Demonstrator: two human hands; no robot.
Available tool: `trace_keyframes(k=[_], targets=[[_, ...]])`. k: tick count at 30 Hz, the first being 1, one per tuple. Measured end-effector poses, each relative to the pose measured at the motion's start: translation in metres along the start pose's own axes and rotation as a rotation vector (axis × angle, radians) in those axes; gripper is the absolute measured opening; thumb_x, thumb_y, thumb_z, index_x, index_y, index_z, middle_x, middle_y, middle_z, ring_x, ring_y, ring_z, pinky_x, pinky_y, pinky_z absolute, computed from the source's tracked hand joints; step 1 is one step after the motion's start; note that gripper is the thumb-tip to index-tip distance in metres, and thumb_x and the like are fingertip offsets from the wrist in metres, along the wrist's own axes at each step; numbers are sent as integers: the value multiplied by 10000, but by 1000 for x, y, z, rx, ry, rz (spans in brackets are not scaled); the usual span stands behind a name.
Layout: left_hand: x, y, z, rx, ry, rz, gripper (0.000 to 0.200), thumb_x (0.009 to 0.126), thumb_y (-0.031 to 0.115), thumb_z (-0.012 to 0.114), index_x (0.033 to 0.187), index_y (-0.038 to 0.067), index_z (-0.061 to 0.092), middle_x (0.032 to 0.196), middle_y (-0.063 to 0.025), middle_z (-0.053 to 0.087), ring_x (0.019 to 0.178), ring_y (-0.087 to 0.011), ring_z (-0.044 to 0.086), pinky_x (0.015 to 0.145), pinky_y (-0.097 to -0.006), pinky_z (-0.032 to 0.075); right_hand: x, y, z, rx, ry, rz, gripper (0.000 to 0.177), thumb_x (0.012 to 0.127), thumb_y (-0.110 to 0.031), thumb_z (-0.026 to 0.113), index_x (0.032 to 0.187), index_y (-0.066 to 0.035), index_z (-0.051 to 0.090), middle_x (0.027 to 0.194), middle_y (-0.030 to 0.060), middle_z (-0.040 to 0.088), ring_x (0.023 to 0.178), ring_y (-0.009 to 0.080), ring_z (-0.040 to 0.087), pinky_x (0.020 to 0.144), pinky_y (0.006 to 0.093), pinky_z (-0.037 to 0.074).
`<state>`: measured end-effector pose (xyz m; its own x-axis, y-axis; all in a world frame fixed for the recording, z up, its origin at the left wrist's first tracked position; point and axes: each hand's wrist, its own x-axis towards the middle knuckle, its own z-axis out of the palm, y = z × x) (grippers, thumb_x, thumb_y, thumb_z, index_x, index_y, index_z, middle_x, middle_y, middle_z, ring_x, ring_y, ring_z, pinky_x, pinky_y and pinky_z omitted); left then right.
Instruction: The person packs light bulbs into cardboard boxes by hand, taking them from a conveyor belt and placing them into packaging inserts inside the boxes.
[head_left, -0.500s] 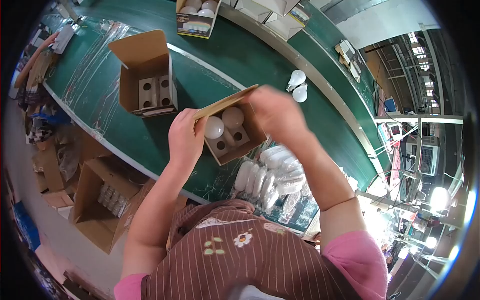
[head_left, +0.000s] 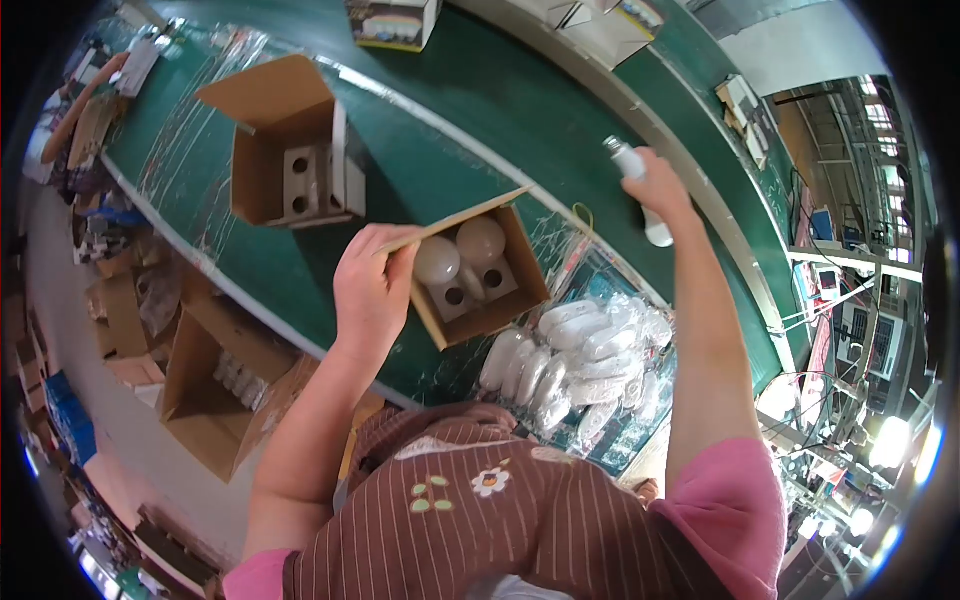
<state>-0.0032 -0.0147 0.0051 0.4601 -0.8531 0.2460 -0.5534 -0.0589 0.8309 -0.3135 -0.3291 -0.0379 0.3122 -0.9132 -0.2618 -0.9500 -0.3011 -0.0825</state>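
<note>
Head: right hand [head_left: 657, 186] near rail [head_left: 697, 200]

The green worktop [head_left: 400, 160] is bearing an open carton [head_left: 268, 165] and plastic-wrapped white pieces [head_left: 585, 350] toward its near edge.

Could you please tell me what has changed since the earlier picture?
The right hand has moved forward and to the right, away from the cardboard box, and taken hold of a loose light bulb. The left hand still holds the flap; two seated bulbs remain inside.
</note>
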Motion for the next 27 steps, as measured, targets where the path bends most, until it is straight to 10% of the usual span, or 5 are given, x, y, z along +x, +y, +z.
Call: trace_keyframes(k=[8, 15, 21, 27], targets=[[-5, -4, -1, -4, -13, -17, 82, 877, 15, 649, 957, 0, 660, 845, -118, 612, 766, -298, 598, 677, -374, 477, -224, -146, -130, 332, -129, -491, 630, 754, -306, 723, 1289, -45, 515, 1068, 215, 645, 987, 391, 651, 862, 442, 506], [-6, -7, 0, -62, 2, 18, 93, 884, 50, 647, 959, -5, 648, 853, -136, 602, 779, -332, 593, 693, -405, 477, -202, -225, -53, -17, -271, -524, 407, 741, -370, 723, 897, 2, 674, 859, 193, 698, 832, 351, 689, 737, 428, 556], [-6, -13, 1, 0, 25, 70, 93, 878, 60, 648, 923, -21, 638, 856, -153, 601, 824, -361, 594, 724, -432, 477, -187, -253, 7, -104, -574, -311, 350, 765, -294, 732, 962, -5, 733, 994, 170, 729, 932, 304, 716, 792, 382, 575], [-6, -10, -1, -33, -3, 17, 78, 872, 31, 650, 925, -25, 637, 848, -140, 601, 785, -335, 592, 688, -404, 478, -195, -207, -45, 405, -233, -590, 321, 810, -284, 698, 1006, -29, 695, 938, 142, 717, 857, 311, 694, 771, 380, 552]])
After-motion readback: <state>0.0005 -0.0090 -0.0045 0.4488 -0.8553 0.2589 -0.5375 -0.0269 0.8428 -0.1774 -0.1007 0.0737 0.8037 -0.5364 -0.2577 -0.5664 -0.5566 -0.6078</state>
